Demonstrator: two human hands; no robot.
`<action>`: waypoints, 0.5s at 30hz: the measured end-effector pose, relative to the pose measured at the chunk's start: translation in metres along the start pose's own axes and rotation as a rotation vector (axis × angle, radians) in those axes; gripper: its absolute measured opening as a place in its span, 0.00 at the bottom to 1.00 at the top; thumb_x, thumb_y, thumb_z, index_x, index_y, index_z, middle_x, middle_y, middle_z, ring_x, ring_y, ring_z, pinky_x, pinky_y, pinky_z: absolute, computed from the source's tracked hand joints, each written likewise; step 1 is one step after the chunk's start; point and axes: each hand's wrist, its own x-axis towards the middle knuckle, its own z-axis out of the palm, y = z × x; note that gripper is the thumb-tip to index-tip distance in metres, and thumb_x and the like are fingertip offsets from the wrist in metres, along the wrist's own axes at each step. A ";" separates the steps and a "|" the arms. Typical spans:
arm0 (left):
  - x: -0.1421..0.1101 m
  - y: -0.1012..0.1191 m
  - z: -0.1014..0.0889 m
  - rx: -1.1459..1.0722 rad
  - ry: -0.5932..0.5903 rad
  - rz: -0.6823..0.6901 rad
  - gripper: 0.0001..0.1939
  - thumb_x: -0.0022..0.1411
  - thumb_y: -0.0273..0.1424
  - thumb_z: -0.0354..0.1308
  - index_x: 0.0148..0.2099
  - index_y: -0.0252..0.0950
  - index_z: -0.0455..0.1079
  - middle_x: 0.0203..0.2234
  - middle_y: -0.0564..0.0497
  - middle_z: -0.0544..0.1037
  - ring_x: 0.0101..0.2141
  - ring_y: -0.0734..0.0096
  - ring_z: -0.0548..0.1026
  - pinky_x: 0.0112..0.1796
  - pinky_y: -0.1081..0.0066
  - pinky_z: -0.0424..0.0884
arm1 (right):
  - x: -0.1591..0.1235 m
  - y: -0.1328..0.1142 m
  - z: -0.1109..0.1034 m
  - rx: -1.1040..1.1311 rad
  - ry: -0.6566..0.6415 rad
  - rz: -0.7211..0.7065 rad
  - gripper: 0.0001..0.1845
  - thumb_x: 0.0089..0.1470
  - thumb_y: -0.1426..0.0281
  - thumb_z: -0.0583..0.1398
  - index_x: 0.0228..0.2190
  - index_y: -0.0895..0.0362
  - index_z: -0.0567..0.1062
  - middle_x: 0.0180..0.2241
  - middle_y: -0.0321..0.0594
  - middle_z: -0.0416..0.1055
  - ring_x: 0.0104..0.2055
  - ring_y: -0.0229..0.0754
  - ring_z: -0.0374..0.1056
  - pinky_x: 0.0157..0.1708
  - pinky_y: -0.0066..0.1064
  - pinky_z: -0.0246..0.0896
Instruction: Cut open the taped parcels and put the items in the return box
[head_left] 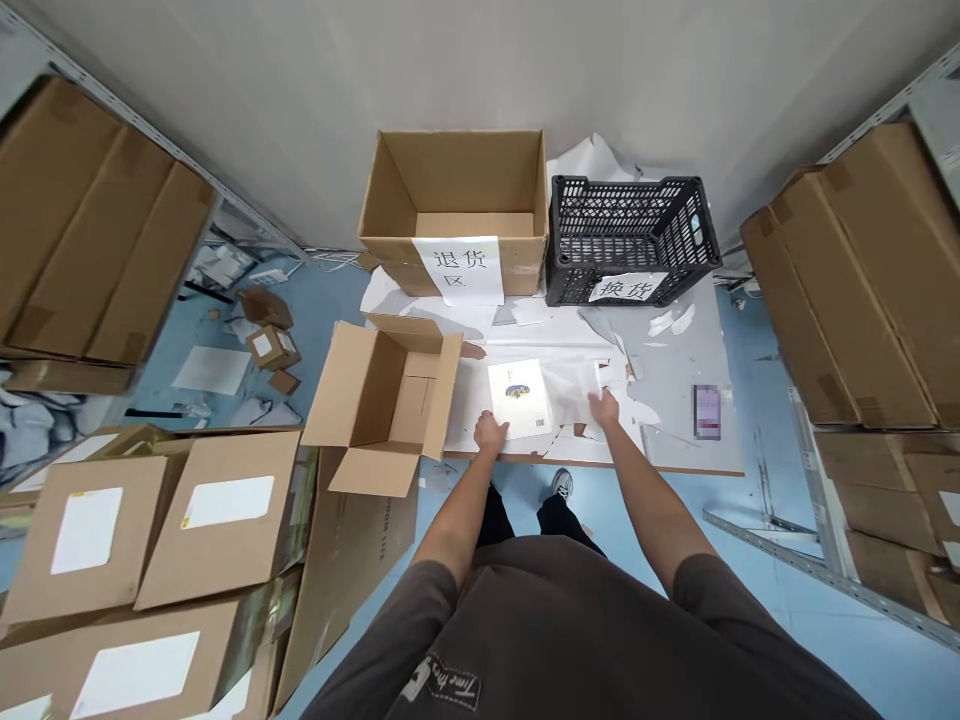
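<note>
A white book (pixel 519 398), with a small coloured picture and a barcode, lies flat near the table's front edge. My left hand (pixel 490 431) is closed on its lower left corner. To the right of the book stretches a translucent plastic bag (pixel 574 394), and my right hand (pixel 604 409) grips its far edge. I cannot tell whether the book is partly inside the bag. An open cardboard box (pixel 367 385) stands just left of my left hand, flaps spread.
Behind stand a large open carton (pixel 390 262) with a paper sign and a black plastic crate (pixel 630 250), also labelled. The white table covering (pixel 472 400) is torn. A phone-like purple item (pixel 706 412) lies at right. Stacked cartons (pixel 217 520) fill the left; shelved boxes (pixel 847 290) flank the right.
</note>
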 end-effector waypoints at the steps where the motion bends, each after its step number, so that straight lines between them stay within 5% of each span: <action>1: 0.003 -0.001 0.001 -0.001 -0.011 -0.020 0.24 0.67 0.40 0.69 0.60 0.36 0.70 0.56 0.37 0.80 0.56 0.50 0.78 0.52 0.62 0.71 | 0.003 0.006 -0.002 -0.043 -0.020 0.058 0.16 0.63 0.61 0.59 0.44 0.59 0.80 0.42 0.53 0.81 0.49 0.56 0.76 0.51 0.39 0.68; 4: 0.007 -0.004 0.005 -0.020 -0.015 -0.063 0.22 0.65 0.42 0.71 0.55 0.38 0.72 0.54 0.39 0.82 0.55 0.52 0.80 0.50 0.64 0.71 | 0.006 0.016 -0.003 -0.122 0.034 0.137 0.17 0.62 0.61 0.60 0.46 0.59 0.79 0.44 0.55 0.79 0.49 0.57 0.75 0.50 0.41 0.67; 9: 0.008 -0.003 0.006 -0.100 -0.008 -0.121 0.21 0.62 0.40 0.73 0.53 0.39 0.73 0.54 0.41 0.83 0.56 0.53 0.80 0.50 0.65 0.71 | -0.012 -0.004 0.006 0.014 0.430 -0.084 0.26 0.62 0.61 0.58 0.55 0.61 0.77 0.55 0.60 0.76 0.59 0.60 0.69 0.59 0.47 0.63; 10: 0.008 -0.003 0.005 -0.113 -0.011 -0.128 0.21 0.61 0.39 0.73 0.53 0.39 0.74 0.54 0.41 0.83 0.56 0.53 0.80 0.50 0.65 0.72 | -0.019 -0.013 0.011 0.060 0.389 -0.109 0.25 0.62 0.61 0.56 0.54 0.61 0.78 0.53 0.58 0.77 0.57 0.59 0.71 0.59 0.46 0.64; 15: 0.009 -0.003 0.002 -0.197 -0.002 -0.116 0.20 0.58 0.35 0.73 0.51 0.38 0.75 0.51 0.39 0.83 0.54 0.52 0.81 0.50 0.64 0.73 | -0.048 -0.056 0.053 0.163 -0.206 -0.056 0.16 0.53 0.67 0.60 0.41 0.54 0.84 0.44 0.45 0.84 0.50 0.50 0.78 0.54 0.35 0.69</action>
